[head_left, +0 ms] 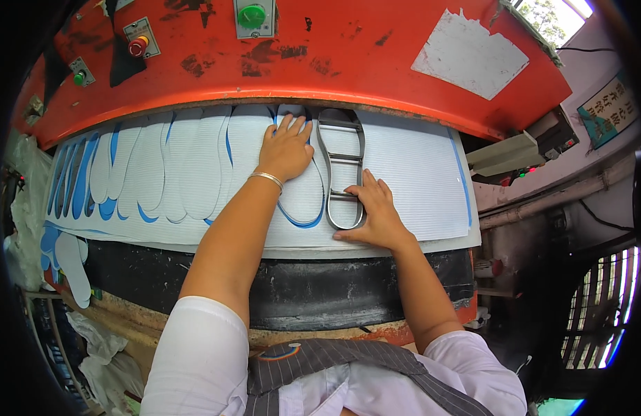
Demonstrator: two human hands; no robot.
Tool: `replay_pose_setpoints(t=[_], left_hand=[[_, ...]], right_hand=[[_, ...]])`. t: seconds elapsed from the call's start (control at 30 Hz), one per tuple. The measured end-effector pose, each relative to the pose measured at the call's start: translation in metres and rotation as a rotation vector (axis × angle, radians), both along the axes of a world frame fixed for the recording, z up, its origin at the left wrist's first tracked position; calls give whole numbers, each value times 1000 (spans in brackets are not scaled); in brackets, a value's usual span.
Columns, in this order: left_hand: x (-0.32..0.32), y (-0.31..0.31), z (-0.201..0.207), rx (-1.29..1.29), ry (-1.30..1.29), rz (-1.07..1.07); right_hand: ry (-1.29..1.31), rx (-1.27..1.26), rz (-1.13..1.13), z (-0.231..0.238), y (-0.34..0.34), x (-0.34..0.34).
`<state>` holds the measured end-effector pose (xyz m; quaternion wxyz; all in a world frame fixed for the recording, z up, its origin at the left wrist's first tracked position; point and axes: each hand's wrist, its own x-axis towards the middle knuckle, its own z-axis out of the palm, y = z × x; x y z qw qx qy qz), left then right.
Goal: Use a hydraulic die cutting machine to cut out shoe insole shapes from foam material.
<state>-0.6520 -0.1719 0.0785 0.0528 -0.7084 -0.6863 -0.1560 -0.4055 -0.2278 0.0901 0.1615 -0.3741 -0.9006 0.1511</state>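
Note:
An insole-shaped steel cutting die (pixel 345 158) with crossbars stands on a white ribbed sheet (pixel 414 173). My right hand (pixel 379 211) grips the near end of the die, thumb at its bottom edge and fingers along its right side and over a crossbar. Just left of the die, my left hand (pixel 287 151) lies flat with fingers spread over a cut insole outline (pixel 300 194). Blue shows along the edge of that cut. Further left, a row of cut insole shapes (pixel 202 163) overlaps on the sheet, with blue showing between them.
A red press beam (pixel 320 76) with buttons spans the far edge, low over the sheet. Nearer me runs a black worn strip (pixel 320 288). Loose insoles (pixel 73 267) hang at the left edge, beside clear plastic (pixel 26 208). A pipe (pixel 542 201) runs along the right wall.

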Motion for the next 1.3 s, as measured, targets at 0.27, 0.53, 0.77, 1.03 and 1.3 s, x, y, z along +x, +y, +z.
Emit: replay_pose_setpoints(t=[0.27, 0.53, 0.77, 1.03, 1.3], left_hand=[[4, 7, 35, -215, -100, 7], [-59, -28, 53, -266, -381, -262], [-276, -109, 112, 962, -620, 336], [-415, -86, 197, 1098, -481, 709], [-259, -147, 132, 330, -700, 401]], right_hand=[[49, 56, 6, 5, 14, 2], [-256, -81, -208, 63, 9, -31], [485, 331, 171, 202, 23, -121], [515, 279, -115, 217, 72, -205], [36, -224, 14, 107, -35, -102]])
